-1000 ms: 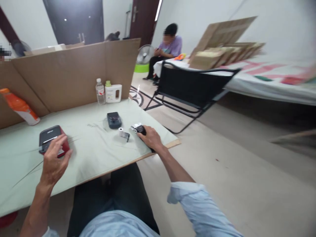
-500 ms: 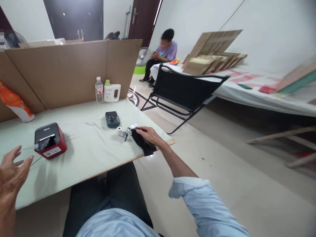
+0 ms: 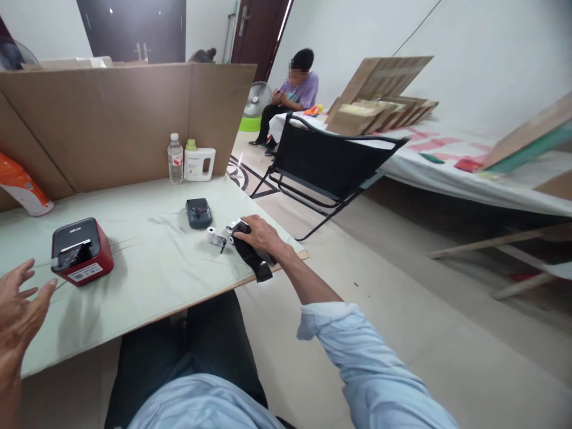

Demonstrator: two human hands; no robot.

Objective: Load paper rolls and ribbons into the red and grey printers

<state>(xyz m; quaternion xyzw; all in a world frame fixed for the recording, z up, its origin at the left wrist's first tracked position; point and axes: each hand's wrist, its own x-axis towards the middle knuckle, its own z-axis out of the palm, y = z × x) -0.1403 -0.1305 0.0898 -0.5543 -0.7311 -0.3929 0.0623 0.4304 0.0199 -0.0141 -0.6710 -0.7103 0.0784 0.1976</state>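
Observation:
My right hand [image 3: 261, 233] rests at the table's right corner, its fingers closed over a limp black strip [image 3: 255, 262] that looks like cloth or film. The strip's lower end hangs at the front edge. Just left of those fingers are small white paper rolls [image 3: 211, 233], one with a loose dark-printed tail. What lies under the palm is hidden. My left hand [image 3: 21, 313], fingers spread and empty, hovers at the far left. Nearest to it stands a red and black label printer [image 3: 81, 251]. A small dark handheld device [image 3: 199, 213] lies behind the rolls.
A cardboard screen [image 3: 129, 119] lines the table's back, with a water bottle [image 3: 176, 159], a white jug [image 3: 199, 162] and an orange bottle [image 3: 24, 185] before it. Right of the table is a black folding chair [image 3: 326, 155]. A person [image 3: 299, 89] sits beyond, beside a fan.
My right hand has shifted a little and covers more of the black strip's upper end. My left hand stays spread. The whole view has moved slightly.

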